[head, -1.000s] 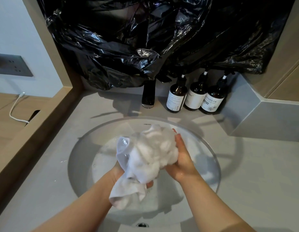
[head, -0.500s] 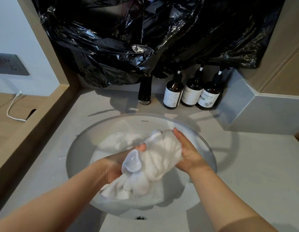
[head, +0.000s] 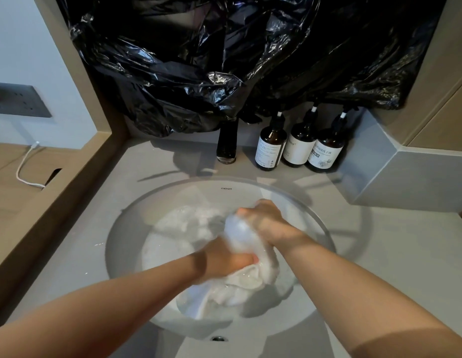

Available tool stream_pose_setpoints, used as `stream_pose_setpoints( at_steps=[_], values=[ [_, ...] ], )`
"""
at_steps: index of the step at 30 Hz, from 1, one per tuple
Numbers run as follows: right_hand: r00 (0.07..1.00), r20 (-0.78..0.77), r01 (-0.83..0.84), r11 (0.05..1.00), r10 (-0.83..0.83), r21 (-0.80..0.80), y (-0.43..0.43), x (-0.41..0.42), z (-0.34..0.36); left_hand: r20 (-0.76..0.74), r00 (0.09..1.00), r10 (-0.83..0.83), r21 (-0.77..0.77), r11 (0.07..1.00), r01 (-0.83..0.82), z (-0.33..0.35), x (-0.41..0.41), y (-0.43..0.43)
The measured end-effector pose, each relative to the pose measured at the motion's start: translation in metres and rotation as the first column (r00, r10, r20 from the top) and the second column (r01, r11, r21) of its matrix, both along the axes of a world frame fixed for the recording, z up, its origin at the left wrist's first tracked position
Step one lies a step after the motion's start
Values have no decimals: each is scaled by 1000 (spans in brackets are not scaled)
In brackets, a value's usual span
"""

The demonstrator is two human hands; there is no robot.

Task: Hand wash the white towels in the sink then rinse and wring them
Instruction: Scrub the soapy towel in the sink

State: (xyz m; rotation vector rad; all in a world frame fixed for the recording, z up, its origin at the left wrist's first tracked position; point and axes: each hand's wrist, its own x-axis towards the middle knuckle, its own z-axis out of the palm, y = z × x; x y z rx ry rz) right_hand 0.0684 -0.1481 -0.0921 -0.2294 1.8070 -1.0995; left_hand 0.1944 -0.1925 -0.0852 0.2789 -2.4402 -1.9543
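A wet white towel (head: 248, 270) is bunched between both my hands low in the round white sink (head: 136, 210). My left hand (head: 224, 259) grips its near side, with the fingers curled into the cloth. My right hand (head: 266, 220) grips the far upper end, knuckles up. The towel's lower folds trail into the basin. A second white towel (head: 188, 220) lies soaking in the water at the back left of the bowl. Both hands are blurred by motion.
A black faucet (head: 226, 143) stands behind the sink, with three brown pump bottles (head: 299, 148) to its right. Black plastic sheeting (head: 211, 60) hangs over the wall above. A wooden ledge (head: 56, 189) runs along the left, a grey block (head: 410, 182) at right.
Both hands have pushed the bunched towel down from above the basin into the water. My right hand turned over on top of it, and the second towel has come into view.
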Motion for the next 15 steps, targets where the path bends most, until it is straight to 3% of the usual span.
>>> stream_pose_setpoints(
  at_steps=[1,4,7,10,15],
  values=[
    [997,-11,81,996,-81,-42,1,-3,-4,81,997,6,-32,999,-3,-3,2,-1],
    [994,-98,32,987,-48,-159,6,-10,-3,217,973,79,-60,996,-68,-5,3,-12],
    [979,204,75,928,2,-366,21,-20,6,327,941,89,103,986,-129,14,12,-27],
    [885,459,198,831,75,-519,34,-26,10,359,931,66,357,912,-203,37,23,-35],
    [842,526,273,746,120,-607,32,-14,13,329,942,62,484,846,-224,31,24,-41]
  ],
)
